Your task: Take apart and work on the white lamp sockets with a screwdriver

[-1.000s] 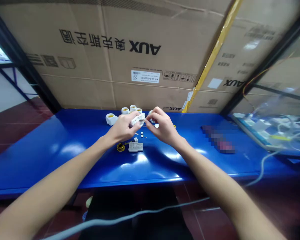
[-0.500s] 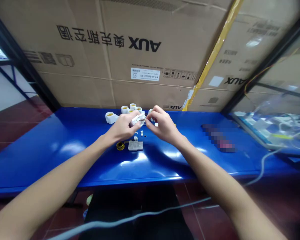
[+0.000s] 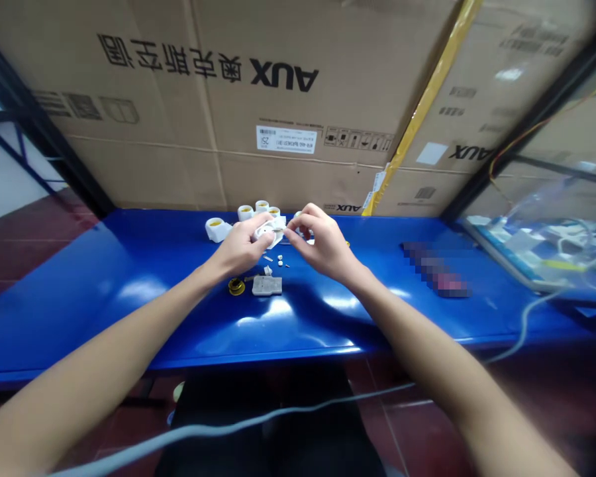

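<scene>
Above the blue table, my left hand [image 3: 242,246] grips a white plastic housing [image 3: 270,232] between thumb and fingers. My right hand [image 3: 322,242] is closed in a pinch at the housing's right side; what its fingertips hold is too small to make out. Below the hands lie a grey block [image 3: 267,285], a black and yellow round part [image 3: 237,286] and tiny white pieces [image 3: 280,263]. Behind them stand several white parts with yellow insides [image 3: 246,212], and another such part [image 3: 218,229] is left of my left hand.
The blue table [image 3: 104,305] has a large cardboard box [image 3: 169,132] along its back. A pixelated dark and red object [image 3: 437,271] lies to the right. Further right is a tray [image 3: 506,268] of white parts, with a pale cable [image 3: 524,324] running down from it.
The view has shifted slightly. The housing in my left hand has turned a little and shows more of its inner side. My right fingertips remain beside it.
</scene>
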The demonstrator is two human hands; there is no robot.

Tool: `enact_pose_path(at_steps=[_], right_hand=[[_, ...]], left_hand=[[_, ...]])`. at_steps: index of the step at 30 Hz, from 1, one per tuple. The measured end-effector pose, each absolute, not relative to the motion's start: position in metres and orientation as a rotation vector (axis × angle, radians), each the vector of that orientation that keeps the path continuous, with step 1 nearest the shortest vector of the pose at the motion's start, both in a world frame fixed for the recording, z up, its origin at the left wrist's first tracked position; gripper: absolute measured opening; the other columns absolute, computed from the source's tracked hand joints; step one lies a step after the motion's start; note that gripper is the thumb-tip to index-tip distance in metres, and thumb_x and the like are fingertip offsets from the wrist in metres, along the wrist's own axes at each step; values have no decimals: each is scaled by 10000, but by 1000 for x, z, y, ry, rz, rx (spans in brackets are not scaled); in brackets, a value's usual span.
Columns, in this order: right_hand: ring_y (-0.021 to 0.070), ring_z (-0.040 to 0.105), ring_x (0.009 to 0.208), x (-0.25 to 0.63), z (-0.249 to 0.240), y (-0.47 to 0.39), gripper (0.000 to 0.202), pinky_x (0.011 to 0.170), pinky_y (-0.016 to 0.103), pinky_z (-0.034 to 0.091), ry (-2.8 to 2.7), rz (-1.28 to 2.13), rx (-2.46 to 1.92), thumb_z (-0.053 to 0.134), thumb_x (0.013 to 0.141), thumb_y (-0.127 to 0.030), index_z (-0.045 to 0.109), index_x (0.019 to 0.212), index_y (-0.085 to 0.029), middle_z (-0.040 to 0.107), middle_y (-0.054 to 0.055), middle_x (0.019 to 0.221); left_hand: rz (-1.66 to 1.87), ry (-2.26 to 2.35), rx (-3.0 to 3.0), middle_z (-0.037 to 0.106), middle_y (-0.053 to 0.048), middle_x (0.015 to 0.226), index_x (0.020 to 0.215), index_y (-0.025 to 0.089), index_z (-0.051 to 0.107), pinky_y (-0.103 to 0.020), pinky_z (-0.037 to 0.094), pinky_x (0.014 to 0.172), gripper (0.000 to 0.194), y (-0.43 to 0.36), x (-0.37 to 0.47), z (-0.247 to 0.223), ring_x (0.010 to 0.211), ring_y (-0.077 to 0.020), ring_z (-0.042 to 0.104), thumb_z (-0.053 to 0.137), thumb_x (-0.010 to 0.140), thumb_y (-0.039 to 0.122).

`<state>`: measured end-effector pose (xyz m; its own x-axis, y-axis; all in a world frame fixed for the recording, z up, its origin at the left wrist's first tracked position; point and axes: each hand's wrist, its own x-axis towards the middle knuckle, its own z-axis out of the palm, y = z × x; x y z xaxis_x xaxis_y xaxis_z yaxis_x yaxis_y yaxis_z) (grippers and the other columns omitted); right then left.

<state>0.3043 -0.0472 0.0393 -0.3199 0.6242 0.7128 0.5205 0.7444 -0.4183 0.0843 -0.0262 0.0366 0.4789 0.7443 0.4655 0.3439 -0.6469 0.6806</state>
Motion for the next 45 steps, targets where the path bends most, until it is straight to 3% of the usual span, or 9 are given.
enact_pose_path(at_steps=[9,17,22,27,33,38,45], right_hand=[[148,561,745,297,46,-61,153,737,343,517,-1827,149,-696,707,1043,-307,698,919,-218,587,17,906],[152,634,766,290,44,-63,340,702,318,544,-1585,716,-747,825,941,-524,686,910,-215,683,15,870],[146,666,778,289,44,-60,418,683,301,558,-1473,813,-703,920,845,-536,654,956,-232,708,5,916],[164,704,803,287,44,-64,426,751,331,602,-1513,969,-669,914,843,-570,712,989,-224,758,24,952],[156,674,698,284,38,-62,371,763,351,612,-1431,1189,-615,931,835,-518,706,881,-227,714,-20,778],[163,680,722,286,32,-55,347,786,370,626,-1309,1343,-641,961,778,-467,728,877,-231,704,-18,794],[154,651,762,290,32,-49,279,795,326,608,-1156,1509,-761,993,726,-370,822,872,-205,726,18,833]], left_hand=[[1194,618,2012,563,9,725,862,223,576,-316,403,559,264,-29,91,37,599,-153,494,611,984,454],[1281,640,2082,579,10,733,883,219,582,-325,419,606,235,-32,90,36,639,-161,507,594,996,425],[1330,646,2114,615,0,751,883,220,605,-328,434,627,196,-36,91,40,656,-166,526,600,982,389],[1366,600,2132,619,-7,758,863,215,607,-333,446,645,196,-39,93,44,680,-167,533,611,983,369],[1289,502,2070,663,-9,755,902,226,600,-354,497,663,222,-39,94,42,691,-193,605,601,1008,421],[1140,711,2132,668,-30,861,941,218,619,-368,497,717,231,-33,85,45,762,-208,617,572,978,441],[1037,957,2421,699,-66,1125,1159,218,594,-389,534,868,509,-34,80,55,1001,-268,678,853,771,421]])
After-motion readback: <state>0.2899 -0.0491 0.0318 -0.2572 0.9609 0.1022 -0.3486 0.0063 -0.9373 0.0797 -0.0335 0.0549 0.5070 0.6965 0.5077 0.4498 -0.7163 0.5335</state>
